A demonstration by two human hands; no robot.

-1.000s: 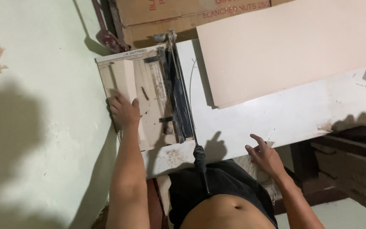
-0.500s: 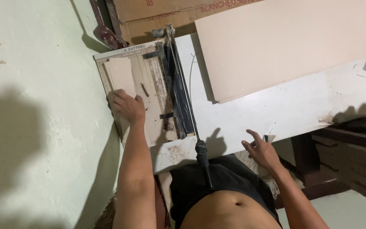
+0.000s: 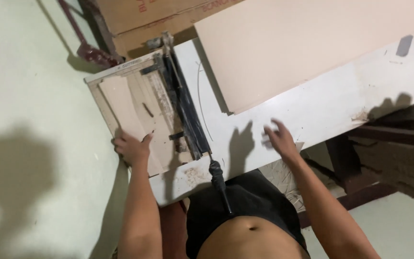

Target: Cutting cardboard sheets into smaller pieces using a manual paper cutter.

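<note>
Tile strip, pale beige ceramic (image 3: 130,112), lies on the bed of the manual tile cutter (image 3: 156,108) at the left of the white worktop (image 3: 322,108). My left hand (image 3: 131,147) presses its near end, fingers curled over the edge. It looks stiff, fairly light and brittle, so I judge flat pressure on the face safest. The cutter's black handle (image 3: 219,184) points at me. My right hand (image 3: 278,139) hovers open, empty, near the large beige tile (image 3: 307,43).

I see a pale beige tile (image 3: 307,48) lying on a dirty white table (image 3: 341,105). The cutter (image 3: 168,110) has a cream base and black rail. The floor (image 3: 29,96) is pale green, the cardboard box (image 3: 154,14) brown.
</note>
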